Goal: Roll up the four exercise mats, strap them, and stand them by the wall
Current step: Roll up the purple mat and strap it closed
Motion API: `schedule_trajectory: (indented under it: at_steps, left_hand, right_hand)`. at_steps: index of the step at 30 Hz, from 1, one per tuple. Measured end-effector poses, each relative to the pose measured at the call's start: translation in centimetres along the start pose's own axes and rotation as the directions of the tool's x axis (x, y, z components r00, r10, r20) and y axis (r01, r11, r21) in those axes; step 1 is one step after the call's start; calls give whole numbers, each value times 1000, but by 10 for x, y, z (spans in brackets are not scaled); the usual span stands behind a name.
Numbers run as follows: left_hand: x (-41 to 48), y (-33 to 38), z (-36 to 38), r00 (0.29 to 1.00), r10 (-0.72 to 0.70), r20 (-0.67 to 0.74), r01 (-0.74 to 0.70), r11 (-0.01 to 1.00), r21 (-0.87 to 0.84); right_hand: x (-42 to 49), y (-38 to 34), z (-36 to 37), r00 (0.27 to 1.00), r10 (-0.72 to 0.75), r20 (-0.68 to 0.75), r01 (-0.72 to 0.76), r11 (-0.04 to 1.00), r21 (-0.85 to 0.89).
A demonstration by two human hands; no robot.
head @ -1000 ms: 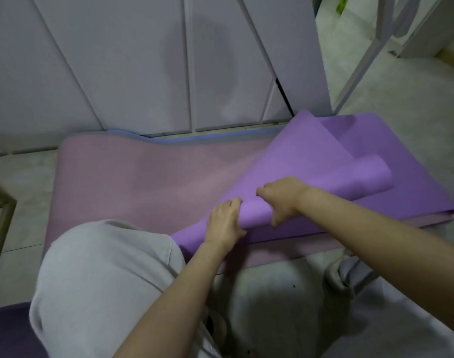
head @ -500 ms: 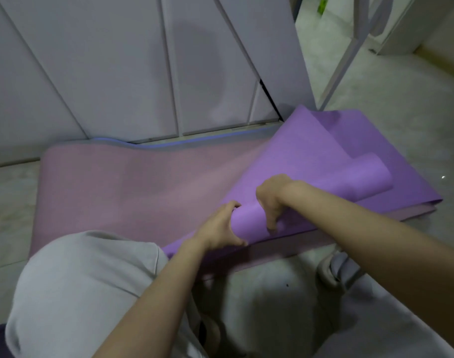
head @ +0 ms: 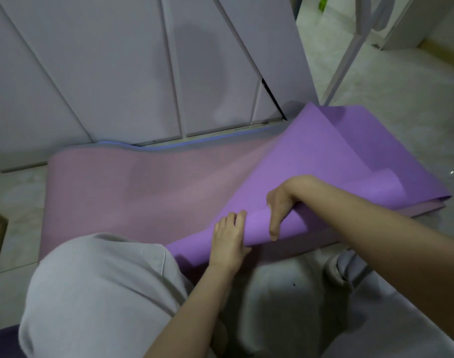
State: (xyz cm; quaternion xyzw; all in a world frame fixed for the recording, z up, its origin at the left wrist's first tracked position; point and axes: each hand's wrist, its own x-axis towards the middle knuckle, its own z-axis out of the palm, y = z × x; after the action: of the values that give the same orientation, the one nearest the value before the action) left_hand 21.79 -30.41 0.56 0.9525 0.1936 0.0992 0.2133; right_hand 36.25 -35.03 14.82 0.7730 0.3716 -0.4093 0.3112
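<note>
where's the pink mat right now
In the head view the pink mat lies flat on the floor, centre-left, along the foot of the pale cabinet doors, its right end under the purple mat.

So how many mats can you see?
3: the purple mat being rolled, the pink mat under it, and a blue mat's edge by the wall. A dark purple patch bottom left may be a fourth.
</note>
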Motion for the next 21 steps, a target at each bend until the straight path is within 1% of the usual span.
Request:
schedule_trajectory:
  at_steps: [2, 3, 5, 7, 8, 10, 13, 14, 16, 17, 19, 21]
  left_hand:
    - [6, -2, -6, 996, -21, 81, 23, 999, -29]
    - [11, -2, -10, 991, -39, 125, 46, 998, -49]
    - [25, -4, -17, 976, -60, 209, 73, 996, -54]
    - [41, -7, -24, 959, -41, 280, 62, 996, -69]
    - [47, -8, -28, 951, -20, 309, 46, 996, -80]
    - [54, -11, -32, 931, 23, 365, 7, 997, -81]
    - [57, -13, -33, 900, 43, 434, -14, 997, -70]
    - [56, -13, -31, 897, 43, 440, 0, 995, -96]
    - [50, -14, -26, 912, 18, 410, 60, 983, -175]
    - [45, -14, -23, 929, -5, 371, 83, 977, -195]
    - [31, -14, -15, 964, -72, 255, 112, 983, -145]
    - [17, -14, -7, 982, -133, 135, 147, 984, -98]
  right_hand:
    - [0, -4, 8, 988, -32, -149, 19, 996, -92]
    - [-2, -7, 12, 968, -55, -245, 13, 985, -170]
    - [-5, -10, 22, 894, -116, -433, -41, 941, -335]
    - [-6, -10, 34, 813, -157, -560, -115, 901, -419]
    - [-3, -9, 40, 755, -177, -631, -158, 886, -437]
    - [0, -6, 48, 674, -186, -715, -235, 864, -445]
    - [8, -4, 55, 599, -240, -764, -213, 872, -441]
    - [7, -5, 54, 617, -237, -751, -203, 873, -443]
    - [6, -6, 52, 677, -235, -698, -176, 868, -464]
    - [10, -5, 53, 677, -235, -698, -159, 879, -450]
    - [11, -4, 49, 684, -235, -691, -135, 890, -436]
    - [14, -4, 46, 684, -230, -692, -139, 890, -434]
